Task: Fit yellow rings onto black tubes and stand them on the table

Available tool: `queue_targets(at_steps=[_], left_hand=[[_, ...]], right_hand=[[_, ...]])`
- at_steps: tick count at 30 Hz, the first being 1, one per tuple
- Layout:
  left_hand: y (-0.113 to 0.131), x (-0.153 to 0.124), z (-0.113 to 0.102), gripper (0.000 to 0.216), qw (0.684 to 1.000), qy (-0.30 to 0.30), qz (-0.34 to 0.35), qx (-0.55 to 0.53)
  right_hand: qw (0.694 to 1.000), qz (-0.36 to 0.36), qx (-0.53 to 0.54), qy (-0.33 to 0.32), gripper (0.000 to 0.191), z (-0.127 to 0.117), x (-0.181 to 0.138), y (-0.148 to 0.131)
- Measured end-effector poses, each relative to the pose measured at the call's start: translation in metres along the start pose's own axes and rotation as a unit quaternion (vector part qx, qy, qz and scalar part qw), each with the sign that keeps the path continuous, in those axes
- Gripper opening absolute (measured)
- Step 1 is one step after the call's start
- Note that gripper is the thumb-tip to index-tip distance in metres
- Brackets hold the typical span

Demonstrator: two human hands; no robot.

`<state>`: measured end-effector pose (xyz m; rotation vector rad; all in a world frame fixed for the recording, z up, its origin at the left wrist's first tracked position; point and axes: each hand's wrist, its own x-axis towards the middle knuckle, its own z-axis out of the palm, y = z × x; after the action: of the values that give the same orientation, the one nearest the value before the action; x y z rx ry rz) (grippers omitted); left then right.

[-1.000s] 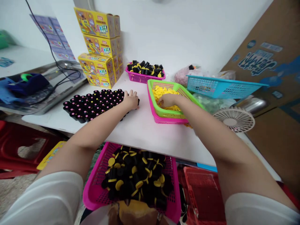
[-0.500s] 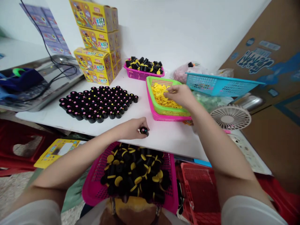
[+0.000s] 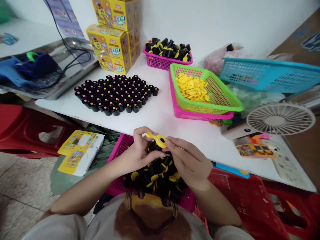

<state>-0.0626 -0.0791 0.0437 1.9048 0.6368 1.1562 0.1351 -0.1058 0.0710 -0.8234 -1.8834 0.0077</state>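
While fingers curl, both hands together, left hand [image 3: 140,151], right hand [image 3: 191,163], pinching yellow cap [image 3: 158,139]

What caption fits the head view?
Both hands, left and right, hold a yellow cap above a pink basket of black pieces.

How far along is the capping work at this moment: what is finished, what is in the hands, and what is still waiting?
Done: a heap of black pieces with yellow caps fills the pink basket on the lap. In hand: the left hand holds a black piece, and the right hand presses a yellow cap onto it. Left: many uncapped black pieces stand in rows on the table, and the green basket holds loose yellow caps.
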Motion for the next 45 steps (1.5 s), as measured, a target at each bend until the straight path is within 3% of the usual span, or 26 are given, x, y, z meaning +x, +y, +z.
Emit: queue_targets(at_steps=[3,5,10,13,17,22,25,29,31,36,41,45], left_hand=[[0.002,-0.012,-0.003,0.036,0.988,-0.012,0.000,0.153],[0.005,-0.014,-0.003,0.031,0.983,-0.027,0.005,0.181],[0.012,-0.007,0.003,0.032,0.996,-0.042,0.060,0.043],[0.013,-0.006,0.005,0.030,0.998,-0.029,0.058,-0.018],[0.018,-0.008,0.009,0.020,0.996,0.007,-0.011,-0.090],[0.026,-0.005,0.020,0.025,0.965,0.079,-0.078,-0.239],[0.029,-0.006,0.025,0.035,0.931,0.122,-0.126,-0.321],[0.035,-0.003,0.029,0.048,0.829,0.139,-0.255,-0.479],[0.038,0.001,0.031,0.049,0.785,0.131,-0.288,-0.532],[0.040,0.005,0.039,0.052,0.738,0.155,-0.311,-0.579],[0.036,0.001,0.044,0.057,0.739,0.180,-0.321,-0.565],[0.031,-0.005,0.040,0.070,0.789,0.086,-0.254,-0.553]], right_hand=[[0.999,-0.010,0.007,-0.033,0.056,-0.005,0.000,-0.002],[0.999,-0.022,0.013,-0.045,0.058,-0.006,0.000,-0.002],[0.994,-0.057,0.067,-0.058,0.055,-0.005,0.000,-0.001],[0.994,-0.066,0.055,-0.061,0.049,-0.003,0.001,0.000],[0.995,-0.068,0.031,-0.064,0.050,-0.002,0.001,-0.002],[0.996,-0.047,0.026,-0.072,0.052,0.000,0.004,-0.007],[0.995,-0.043,0.053,-0.074,0.047,0.004,0.005,-0.003],[0.983,-0.008,0.156,-0.099,0.054,0.017,0.002,0.005],[0.980,0.017,0.181,-0.086,0.051,0.023,0.000,0.004],[0.986,0.028,0.159,-0.027,0.048,0.030,-0.006,-0.011],[0.993,0.025,0.112,0.009,0.052,0.028,-0.010,-0.014],[0.970,0.130,0.185,-0.084,0.058,0.020,-0.008,-0.009]])
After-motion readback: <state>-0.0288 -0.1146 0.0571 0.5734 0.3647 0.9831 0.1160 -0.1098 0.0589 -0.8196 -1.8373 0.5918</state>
